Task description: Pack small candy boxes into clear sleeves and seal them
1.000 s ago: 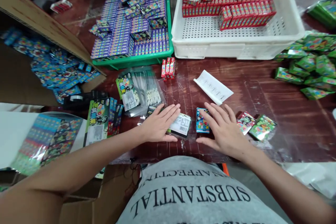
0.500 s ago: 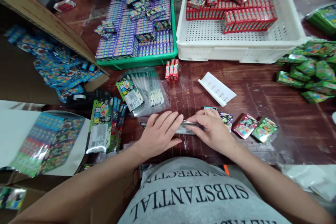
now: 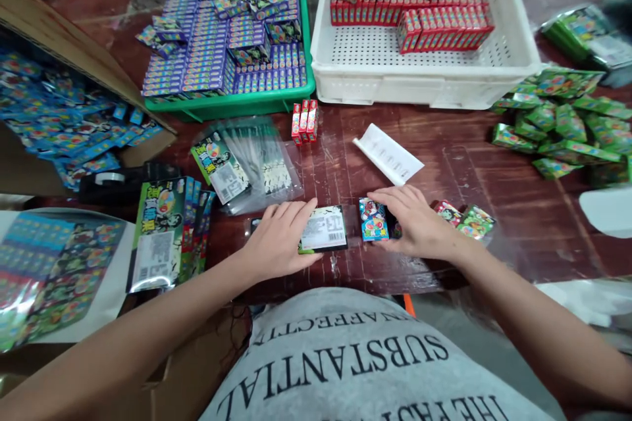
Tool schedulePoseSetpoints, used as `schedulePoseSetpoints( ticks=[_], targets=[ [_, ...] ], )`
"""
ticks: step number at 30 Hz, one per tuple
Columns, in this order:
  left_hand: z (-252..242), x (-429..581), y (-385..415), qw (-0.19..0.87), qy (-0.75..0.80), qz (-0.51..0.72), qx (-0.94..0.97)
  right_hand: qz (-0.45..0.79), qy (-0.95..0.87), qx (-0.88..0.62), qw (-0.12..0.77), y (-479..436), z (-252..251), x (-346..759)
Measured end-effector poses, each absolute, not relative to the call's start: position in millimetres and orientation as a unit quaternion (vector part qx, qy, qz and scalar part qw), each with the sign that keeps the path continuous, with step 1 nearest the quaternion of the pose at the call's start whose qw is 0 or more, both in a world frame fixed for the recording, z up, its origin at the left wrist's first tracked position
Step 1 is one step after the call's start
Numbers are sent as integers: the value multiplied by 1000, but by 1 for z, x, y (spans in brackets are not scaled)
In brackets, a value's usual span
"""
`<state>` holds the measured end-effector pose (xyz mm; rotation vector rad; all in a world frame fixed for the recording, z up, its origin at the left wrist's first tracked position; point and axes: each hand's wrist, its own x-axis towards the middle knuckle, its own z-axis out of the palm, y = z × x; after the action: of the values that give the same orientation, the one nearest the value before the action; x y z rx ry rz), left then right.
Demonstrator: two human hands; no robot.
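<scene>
My left hand (image 3: 284, 237) lies over a clear plastic bag with a printed header card (image 3: 323, 229), fingers along its top edge and thumb along the bottom. The card's white barcode label faces up near the bag's right end. Just right of the bag, my right hand (image 3: 417, 220) has its fingers and thumb around a small blue printed box (image 3: 374, 219). A darker box shows partly under that palm. Beyond the right hand lie a red box (image 3: 447, 213) and a green box (image 3: 475, 222), the red one partly covered by the hand.
Purple boxes fill a green crate (image 3: 309, 72); red boxes sit in a white crate (image 3: 424, 82). Nearby are flat clear bags (image 3: 266, 164), three red boxes (image 3: 305, 122), a folded white paper (image 3: 388, 153), filled packs (image 3: 158, 237), a tape dispenser (image 3: 126, 181) and loose green boxes (image 3: 567, 122).
My right hand has left the bag's end and moved right onto the blue box. The bag's card now lies flat with its label showing. The whole view has shifted somewhat.
</scene>
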<state>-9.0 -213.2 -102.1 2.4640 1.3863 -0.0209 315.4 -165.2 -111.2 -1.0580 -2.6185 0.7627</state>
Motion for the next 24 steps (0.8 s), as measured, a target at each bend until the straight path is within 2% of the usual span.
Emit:
schedulePoseSetpoints(
  ticks=[3,8,13,19,24],
  targets=[
    [-102,-7,-211,184,480,18,858,330,-880,-310,142,-167,-109,313],
    [-98,-7,-207,213,493,30,843,380,-874,-267,140,-164,-91,315],
    [-89,1,-205,242,450,48,858,306,-894,-303,125,-159,-86,311],
    [-99,20,-207,213,468,71,855,189,-914,-345,103,-171,-96,312],
    [-111,35,-199,210,446,57,868,205,-864,-447,110,-202,-102,323]
  ],
)
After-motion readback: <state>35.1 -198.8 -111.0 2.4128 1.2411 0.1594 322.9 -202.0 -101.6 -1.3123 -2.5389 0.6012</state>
